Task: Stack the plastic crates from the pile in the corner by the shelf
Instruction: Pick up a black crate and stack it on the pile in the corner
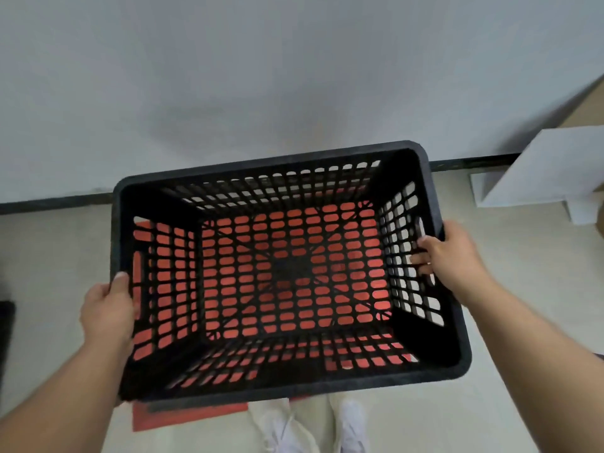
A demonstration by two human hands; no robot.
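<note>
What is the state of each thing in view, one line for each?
black crate: empty, open side up, held at both short sides.
red crate: directly below the black crate; touching or apart, cannot tell.
left hand: grips the black crate's left rim.
right hand: grips its right wall, fingers inside.

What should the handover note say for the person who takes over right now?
Left hand: grips the left rim of the black crate, thumb over the edge.
Right hand: fingers hooked through the handle slot in its right wall.
Position: the black crate is held open side up, over a red crate on the floor, near the white shelf.
Done: black crate lifted and roughly lined up.
Left: lower it into the red crate; whether it is seated yet, I cannot tell. The pile is out of view.
</note>
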